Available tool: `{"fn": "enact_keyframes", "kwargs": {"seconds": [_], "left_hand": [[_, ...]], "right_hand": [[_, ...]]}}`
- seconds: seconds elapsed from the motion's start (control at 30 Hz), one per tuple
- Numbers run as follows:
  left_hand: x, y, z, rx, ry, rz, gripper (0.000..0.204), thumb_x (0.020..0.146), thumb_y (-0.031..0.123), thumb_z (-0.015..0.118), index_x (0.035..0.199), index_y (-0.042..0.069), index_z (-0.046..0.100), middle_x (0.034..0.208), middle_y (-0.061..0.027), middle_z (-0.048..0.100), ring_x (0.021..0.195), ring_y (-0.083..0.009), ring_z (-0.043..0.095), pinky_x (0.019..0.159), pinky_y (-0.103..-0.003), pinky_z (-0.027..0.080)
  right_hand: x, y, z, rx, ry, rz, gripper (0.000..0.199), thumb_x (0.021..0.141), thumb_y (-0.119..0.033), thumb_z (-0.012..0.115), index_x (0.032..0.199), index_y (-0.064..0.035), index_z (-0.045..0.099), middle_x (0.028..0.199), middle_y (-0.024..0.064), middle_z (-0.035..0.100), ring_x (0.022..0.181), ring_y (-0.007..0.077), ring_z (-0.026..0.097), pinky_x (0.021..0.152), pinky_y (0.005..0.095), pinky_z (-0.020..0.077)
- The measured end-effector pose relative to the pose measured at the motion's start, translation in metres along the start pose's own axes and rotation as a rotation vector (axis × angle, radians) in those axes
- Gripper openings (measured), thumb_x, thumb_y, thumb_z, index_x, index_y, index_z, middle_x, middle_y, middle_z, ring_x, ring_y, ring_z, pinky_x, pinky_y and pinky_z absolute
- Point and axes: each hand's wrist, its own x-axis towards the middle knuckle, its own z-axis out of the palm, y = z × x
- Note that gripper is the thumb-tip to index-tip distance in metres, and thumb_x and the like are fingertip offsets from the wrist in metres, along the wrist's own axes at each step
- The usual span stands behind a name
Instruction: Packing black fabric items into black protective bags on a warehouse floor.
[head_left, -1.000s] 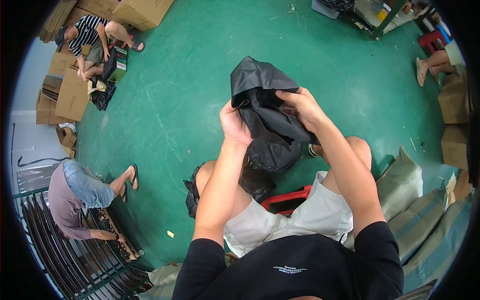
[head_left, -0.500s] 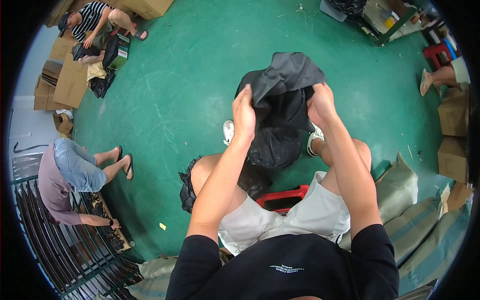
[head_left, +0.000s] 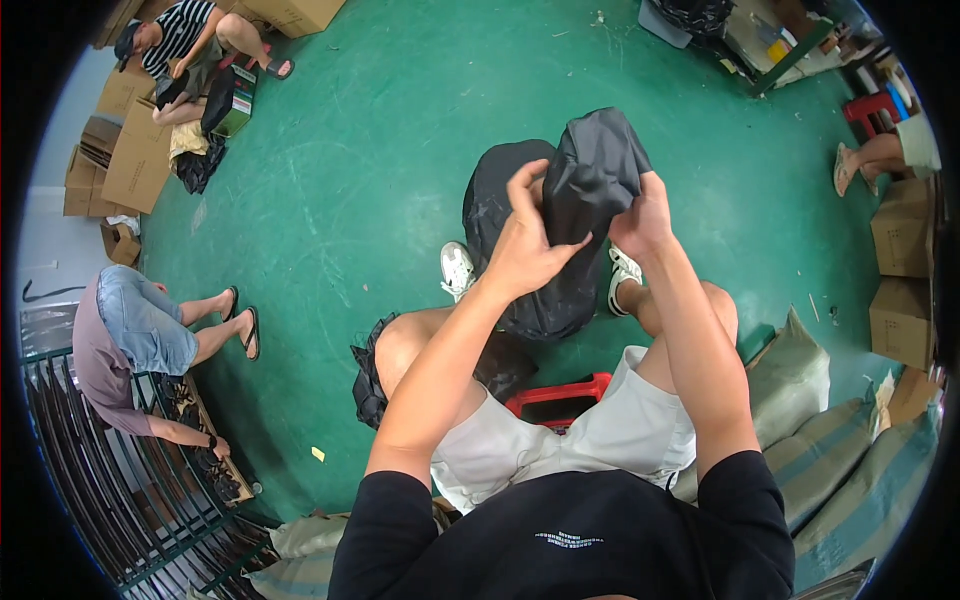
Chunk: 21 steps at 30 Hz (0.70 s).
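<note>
A bunched, slightly glossy black fabric piece (head_left: 595, 165) is raised in front of me, over a darker bundle. My right hand (head_left: 645, 220) grips its right side, the fingers partly hidden behind the cloth. Against the left side is my left hand (head_left: 530, 240), its thumb and fingers spread apart around the edge and not visibly closed on it. Below, between my feet, a rounded black bundle (head_left: 505, 195) lies on the green floor. I cannot tell whether the raised piece is joined to it.
A red plastic-framed item (head_left: 560, 395) sits between my thighs, with black material (head_left: 370, 385) beside my left knee. Woven sacks (head_left: 800, 375) and cartons (head_left: 900, 320) stand at right. One person (head_left: 140, 350) bends over a metal rack at left; another (head_left: 190, 50) sits far left by cartons.
The fabric piece, earlier spread wide between both hands, is now gathered and narrower toward the right. My left hand has moved right and its fingers have opened. The far-left person's hands have shifted.
</note>
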Motion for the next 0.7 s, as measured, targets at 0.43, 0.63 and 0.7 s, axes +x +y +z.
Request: {"fn": "enact_keyframes", "kwargs": {"seconds": [0.43,0.63,0.7], "left_hand": [[0.001,-0.003,-0.099,-0.748,0.214,-0.473,0.025,0.091,0.006,0.049,0.105,-0.006,0.066,0.097,-0.0107,0.071,0.083,-0.0162,0.067,0.078,-0.029,0.053],[-0.013,-0.005,-0.117,-1.238,-0.038,-0.498,0.041,0.096,0.02,0.046,0.122,-0.011,0.056,0.12,-0.0231,0.063,0.107,-0.0318,0.065,0.097,-0.042,0.051],[-0.013,-0.001,-0.11,-1.369,-0.071,-0.485,0.046,0.098,0.024,0.045,0.125,-0.011,0.054,0.124,-0.0246,0.061,0.112,-0.0339,0.063,0.1,-0.045,0.048]], "right_hand": [[-0.002,-0.055,-0.041,-0.694,-0.189,-0.115,0.02,0.091,0.0,0.052,0.106,0.0042,0.064,0.095,0.0041,0.068,0.083,0.0105,0.062,0.075,0.0234,0.0503],[-0.018,-0.062,-0.044,-0.358,-0.338,0.042,0.025,0.093,-0.005,0.05,0.112,0.007,0.061,0.104,0.0138,0.069,0.089,0.0201,0.069,0.08,0.029,0.0561],[-0.012,-0.056,-0.05,-0.164,-0.277,0.049,0.032,0.095,-0.013,0.048,0.117,0.0078,0.058,0.108,0.017,0.068,0.091,0.0251,0.069,0.086,0.0358,0.0561]]}}
